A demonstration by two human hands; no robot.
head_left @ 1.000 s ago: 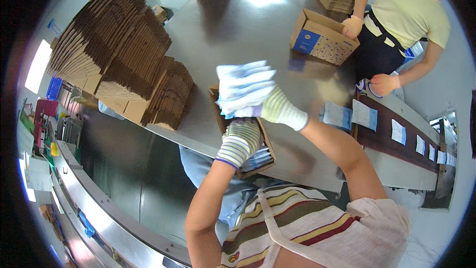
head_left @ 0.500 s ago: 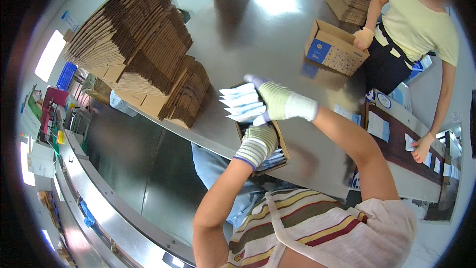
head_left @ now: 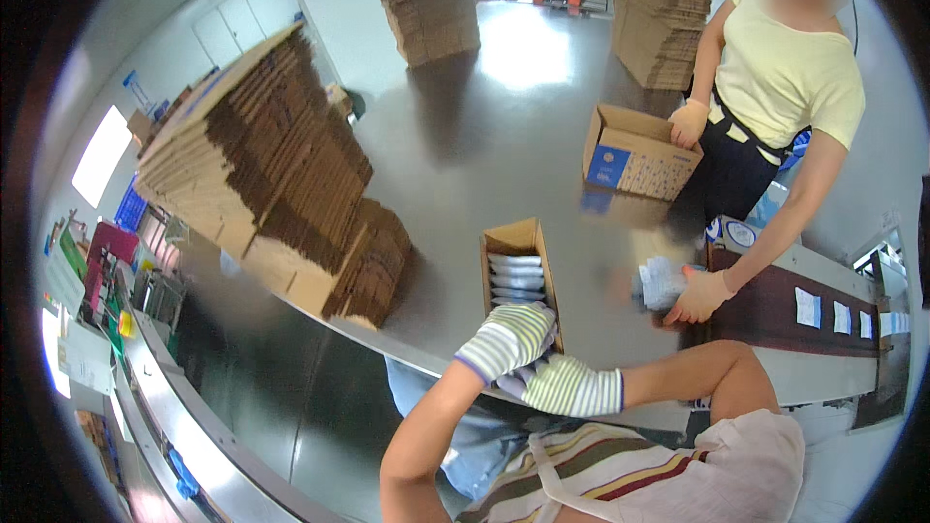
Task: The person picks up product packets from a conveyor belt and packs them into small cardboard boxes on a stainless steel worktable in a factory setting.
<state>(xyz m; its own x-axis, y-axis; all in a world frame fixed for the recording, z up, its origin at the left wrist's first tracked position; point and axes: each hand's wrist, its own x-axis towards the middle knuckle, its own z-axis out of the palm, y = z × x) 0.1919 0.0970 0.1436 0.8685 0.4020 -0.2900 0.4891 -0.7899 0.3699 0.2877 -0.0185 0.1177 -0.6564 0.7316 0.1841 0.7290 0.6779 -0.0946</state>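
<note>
A narrow open cardboard box (head_left: pixel 552 302) stands on the steel table in front of me, with a row of white and blue packets (head_left: pixel 516 271) upright inside its far part. My left hand (head_left: pixel 509 337), in a striped knit glove, bends over the near part of the box with its fingers closed together; what they hold is hidden. Below it, my right hand (head_left: pixel 573 385), gloved alike, closes around the near end of the box, its fingertips partly covered by the left hand. The packets at that end are hidden by the gloves.
Tall stacks of flattened cartons stand at left (head_left: pixel 281 165), far back (head_left: pixel 421 0) and far right (head_left: pixel 664 15). At right a co-worker (head_left: pixel 790 68) holds a larger blue-printed box (head_left: pixel 639 160) and a blurred bunch of packets (head_left: pixel 659 283) beside a dark conveyor belt (head_left: pixel 760 295) carrying packets.
My right hand has come down from above the box to its near end; the packets it held are now out of its grasp. The co-worker's hand has lifted packets near the belt. My view has shifted.
</note>
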